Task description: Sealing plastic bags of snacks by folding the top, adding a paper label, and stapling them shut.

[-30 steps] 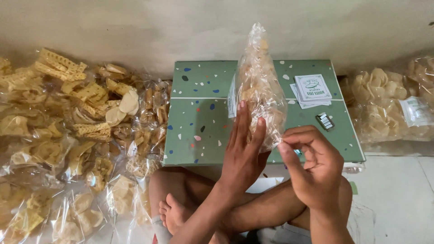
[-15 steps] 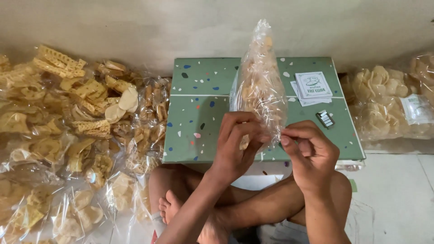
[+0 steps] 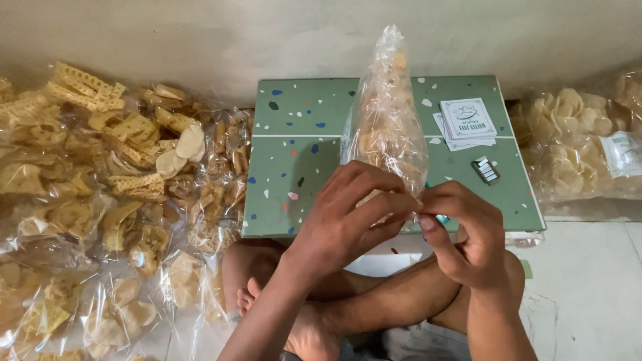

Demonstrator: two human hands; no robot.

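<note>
A clear plastic bag of pale round crackers stands upright over the green speckled table. My left hand wraps around the bag's near end, fingers curled over it. My right hand pinches the same end from the right, thumb and fingers meeting my left fingertips. What lies between the fingertips is hidden. My crossed bare legs show below the hands.
A stack of white paper labels and a small stapler lie on the table's right side. Many clear bags of yellow crackers cover the floor on the left. More bags of round crackers sit at the right.
My left hand went from open fingers against the bag to a closed grip around its near end. My right hand moved in to meet it.
</note>
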